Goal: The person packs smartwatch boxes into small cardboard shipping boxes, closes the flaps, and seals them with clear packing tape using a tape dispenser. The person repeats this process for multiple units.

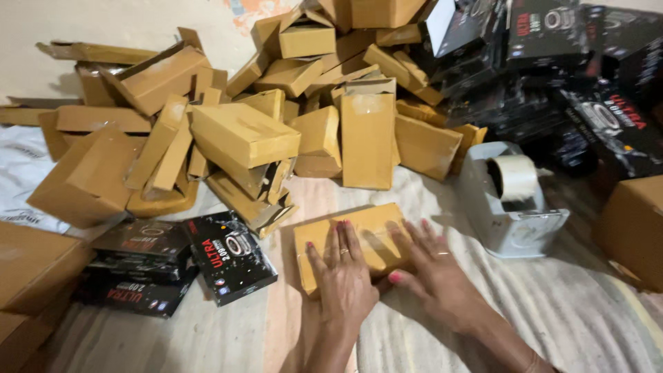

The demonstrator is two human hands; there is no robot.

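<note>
A small brown cardboard box (pixel 376 221) lies flat on the striped cloth in front of me. My left hand (pixel 343 276) rests palm down on its near left part, fingers spread over the top. My right hand (pixel 431 266) presses flat on its right end, thumb tucked toward the box's near edge. Both hands touch the box; neither lifts it.
A big heap of brown cardboard boxes (pixel 242 131) fills the back. Black printed product boxes (pixel 228 255) lie at the near left, more black boxes (pixel 552 76) are stacked at the back right. A grey tape dispenser (pixel 507 207) with a tape roll stands right of the box. Another brown carton (pixel 635 228) sits at the far right.
</note>
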